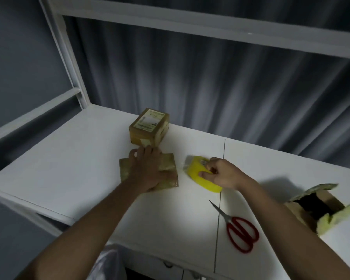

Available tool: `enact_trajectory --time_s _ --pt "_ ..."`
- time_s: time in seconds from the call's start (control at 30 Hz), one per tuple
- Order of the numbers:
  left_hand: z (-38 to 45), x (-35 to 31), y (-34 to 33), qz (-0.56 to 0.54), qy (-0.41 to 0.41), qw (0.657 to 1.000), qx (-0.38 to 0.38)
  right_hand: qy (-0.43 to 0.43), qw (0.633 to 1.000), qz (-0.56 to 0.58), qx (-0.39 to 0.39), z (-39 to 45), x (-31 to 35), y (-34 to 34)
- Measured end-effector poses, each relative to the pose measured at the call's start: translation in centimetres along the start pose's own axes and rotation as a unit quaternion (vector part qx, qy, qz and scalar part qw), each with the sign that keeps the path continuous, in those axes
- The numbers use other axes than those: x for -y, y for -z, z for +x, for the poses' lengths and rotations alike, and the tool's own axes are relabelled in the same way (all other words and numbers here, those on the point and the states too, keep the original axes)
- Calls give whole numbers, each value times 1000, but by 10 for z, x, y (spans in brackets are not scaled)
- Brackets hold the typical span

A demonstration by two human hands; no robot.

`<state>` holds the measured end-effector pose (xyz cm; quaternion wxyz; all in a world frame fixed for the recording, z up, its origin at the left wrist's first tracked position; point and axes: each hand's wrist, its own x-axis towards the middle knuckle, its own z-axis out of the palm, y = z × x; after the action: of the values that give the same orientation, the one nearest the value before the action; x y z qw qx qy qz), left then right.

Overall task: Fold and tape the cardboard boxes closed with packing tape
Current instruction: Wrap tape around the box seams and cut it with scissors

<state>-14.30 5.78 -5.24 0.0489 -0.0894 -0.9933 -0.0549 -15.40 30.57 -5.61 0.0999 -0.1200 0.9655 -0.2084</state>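
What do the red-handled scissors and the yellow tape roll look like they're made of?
The red-handled scissors: blades look like bare metal, grey with a slight shine; the loops look like glossy red plastic or a coating. The yellow tape roll, held by the right hand, looks like smooth plastic film wound in layers; its core is hidden.

White table [73, 158], grey curtain [210, 93] — dim

- worktop [73, 158] — smooth, matt white board
- taped box [150, 127] — brown cardboard under glossy tape, paper label on top
- tape roll [198, 174] — shiny yellow plastic film
- scissors [239, 229] — bright metal blades, glossy red plastic handles
- curtain [210, 81] — soft grey cloth
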Motion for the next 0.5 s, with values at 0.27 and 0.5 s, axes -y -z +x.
enact_trajectory --time_s 0.27,0.5 --pt "-32 10 -58 6 -110 973 -201 11 971 -238 -17 -16 -18 -37" --pt "9 3 -19 -15 -115 974 -193 -25 976 -138 -164 -43 -13 -43"
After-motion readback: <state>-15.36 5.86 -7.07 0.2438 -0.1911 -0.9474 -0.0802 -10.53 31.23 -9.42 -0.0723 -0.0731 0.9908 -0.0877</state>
